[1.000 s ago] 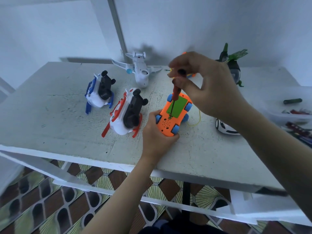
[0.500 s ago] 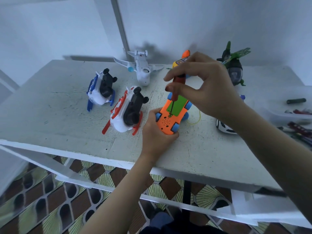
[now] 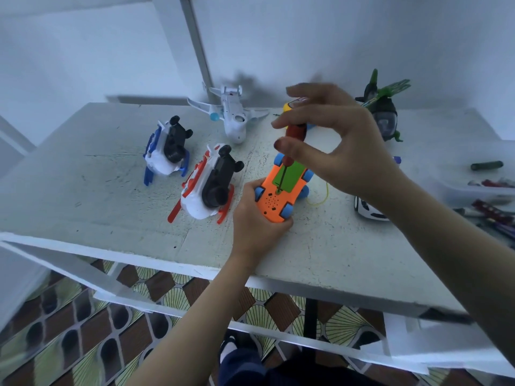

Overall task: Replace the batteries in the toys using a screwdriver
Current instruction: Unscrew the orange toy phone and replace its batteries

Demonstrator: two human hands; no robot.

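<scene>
Orange toy car (image 3: pixel 274 203) sat gripped in left hand (image 3: pixel 256 218); right hand (image 3: pixel 342 151) pinched screwdriver (image 3: pixel 296 132), apparently turning the cover screw (image 3: pixel 278 191); next required steady, square pressure.

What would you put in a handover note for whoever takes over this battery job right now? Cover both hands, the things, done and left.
Left hand grips the orange toy car, underside up, over the table.
Right hand pinches the screwdriver, tip at the near end of the green battery cover.
Done: nothing visibly; cover on.
Left: remove screw, swap batteries, close up, then the other toys.
</scene>
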